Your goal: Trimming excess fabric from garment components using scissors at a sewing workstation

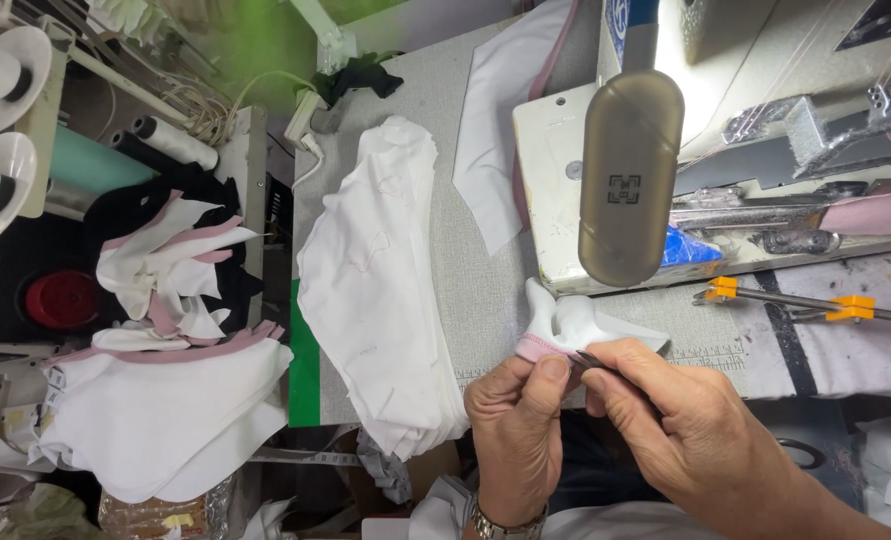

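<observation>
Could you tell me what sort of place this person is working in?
Most likely a garment sewing workshop. A sewing machine stands on the table, a stack of white cut cloth pieces lies beside it, and both hands pinch a small white piece with pink trim.

- The small fabric piece pinched at the fingertips is white, edged with a pale pink band at its 7 o'clock corner.
- The stack of cut cloth on the table is white, with faint pink outlines drawn on top.
- The table top is speckled grey, with a bright green strip along its 9 o'clock edge.
- The sewing machine is cream; its lamp cover is translucent olive-brown.
- The snips at 3 o'clock have orange grips on grey metal.
- The pile of pieces at 8 o'clock is white with dusty pink trim.
- The round lid at 9 o'clock is red.
- The thread cones at 10 o'clock are white.
</observation>
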